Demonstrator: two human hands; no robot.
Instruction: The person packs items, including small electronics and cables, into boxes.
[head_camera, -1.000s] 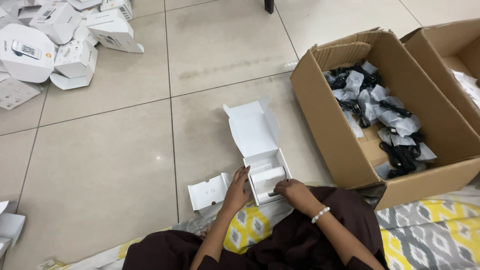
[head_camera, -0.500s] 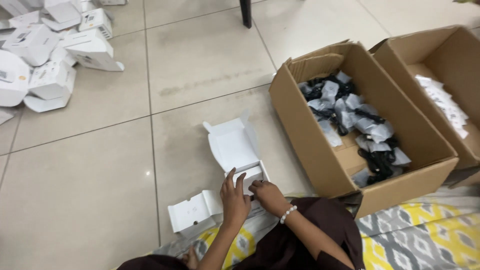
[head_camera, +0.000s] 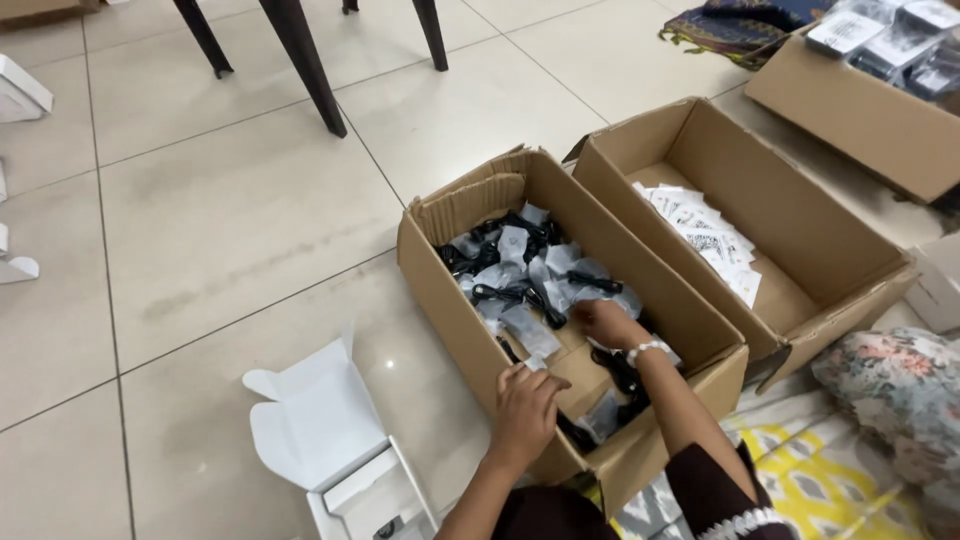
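Reaching into the open brown cardboard box (head_camera: 455, 290) of bagged black cables (head_camera: 520, 275), the right hand (head_camera: 603, 322) closed loosely over one packet while the left hand (head_camera: 525, 412) gripped the box's near wall, fingers curled.

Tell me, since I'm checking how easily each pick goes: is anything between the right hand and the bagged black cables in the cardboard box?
Nothing visible does. The right hand is inside the open cardboard box, directly on the bagged black cables; the left hand rests at the near wall.

Bare tiled floor (head_camera: 230, 220) lies open leftward; cardboard box walls (head_camera: 455, 300) and chair legs (head_camera: 300, 65) block.
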